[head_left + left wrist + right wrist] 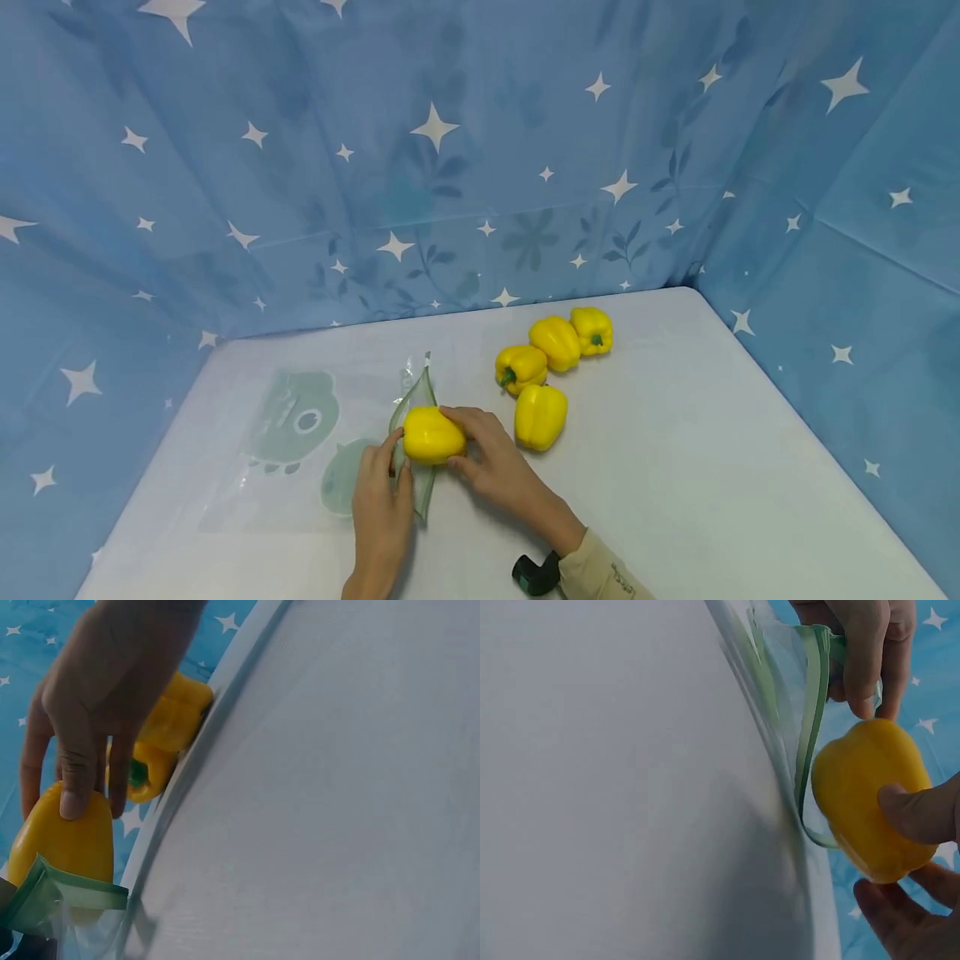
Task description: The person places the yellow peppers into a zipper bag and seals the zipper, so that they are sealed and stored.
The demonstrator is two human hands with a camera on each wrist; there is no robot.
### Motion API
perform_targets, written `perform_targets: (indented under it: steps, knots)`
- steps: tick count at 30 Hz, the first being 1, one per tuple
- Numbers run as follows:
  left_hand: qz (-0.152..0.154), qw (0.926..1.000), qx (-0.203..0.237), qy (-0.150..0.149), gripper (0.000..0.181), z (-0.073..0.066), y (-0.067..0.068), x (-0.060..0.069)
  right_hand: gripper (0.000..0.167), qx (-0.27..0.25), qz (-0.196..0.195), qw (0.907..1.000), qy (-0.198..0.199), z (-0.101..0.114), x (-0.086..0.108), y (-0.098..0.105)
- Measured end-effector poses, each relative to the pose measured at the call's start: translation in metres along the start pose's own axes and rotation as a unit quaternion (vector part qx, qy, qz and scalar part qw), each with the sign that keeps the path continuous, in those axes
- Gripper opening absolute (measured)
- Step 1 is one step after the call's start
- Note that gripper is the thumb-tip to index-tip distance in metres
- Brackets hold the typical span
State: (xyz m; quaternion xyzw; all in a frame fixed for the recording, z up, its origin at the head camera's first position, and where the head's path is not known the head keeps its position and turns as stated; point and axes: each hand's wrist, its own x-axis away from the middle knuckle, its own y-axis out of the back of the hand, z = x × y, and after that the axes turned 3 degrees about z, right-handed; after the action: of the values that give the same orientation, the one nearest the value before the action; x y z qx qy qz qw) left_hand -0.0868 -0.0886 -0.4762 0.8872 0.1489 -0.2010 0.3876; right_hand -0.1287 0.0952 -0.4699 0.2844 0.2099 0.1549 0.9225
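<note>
1. Right hand (495, 467), pepper's 4 o'clock: fingers and thumb gripping yellow bell pepper (432, 435).
2. Pepper's at mouth of green-rimmed clear plastic bag (813, 712).
3. Left hand (381, 504), 7 o'clock: fingers pinching bag rim.
4. Four loose bell peppers (555, 343) on table (697, 467), 2 o'clock.

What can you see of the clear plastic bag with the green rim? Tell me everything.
The clear plastic bag with the green rim looks thin and glossy, printed with pale green cartoon shapes, one with a round eye. It lies on the white table, mouth gaping toward the head view's right. The person's left hand holds the rim; the right hand holds a shiny yellow bell pepper at the opening.
</note>
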Motion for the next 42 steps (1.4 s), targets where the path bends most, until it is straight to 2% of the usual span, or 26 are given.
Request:
perform_targets:
  steps: [3,6,9,12,17,20,23,31,37,42]
  knots:
    - [-0.011,0.9999,0.006,-0.005,0.048,0.000,-0.001,-0.001,0.066,0.054,0.009,0.9985,-0.002,0.007,-0.006,0.006]
    - [-0.028,0.9995,0.005,-0.013,0.046,0.001,-0.001,-0.001,0.064,0.119,0.029,0.9925,-0.008,0.017,-0.013,0.010]
    - [-0.048,0.9986,-0.003,-0.023,0.048,0.001,0.000,-0.002,0.062,0.146,0.047,0.9881,-0.008,0.022,-0.017,0.011]
    - [-0.063,0.9973,0.004,-0.038,0.055,0.000,-0.002,-0.006,0.062,0.139,0.053,0.9889,-0.006,0.022,-0.018,0.009]
    - [-0.056,0.9968,0.016,-0.056,0.069,0.000,-0.005,-0.008,0.064,0.112,0.021,0.9934,-0.009,0.015,-0.018,0.002]
    - [-0.056,0.9962,0.015,-0.065,0.069,0.000,-0.005,-0.007,0.064,0.101,0.007,0.9948,-0.007,0.011,-0.018,-0.002]
    - [-0.058,0.9959,0.011,-0.069,0.061,0.002,-0.004,-0.007,0.065,0.087,0.007,0.9961,-0.015,0.010,-0.019,-0.004]
    - [-0.053,0.9969,0.024,-0.052,0.058,0.001,-0.002,-0.006,0.066,0.060,0.007,0.9974,-0.040,0.009,-0.021,0.000]
    - [-0.039,0.9977,0.039,-0.039,0.051,-0.001,-0.007,-0.003,0.066,0.067,-0.013,0.9963,-0.053,0.002,-0.021,-0.005]
    - [-0.037,0.9988,0.028,-0.019,0.046,0.000,-0.010,0.000,0.065,0.073,-0.039,0.9951,-0.053,-0.002,-0.019,-0.013]
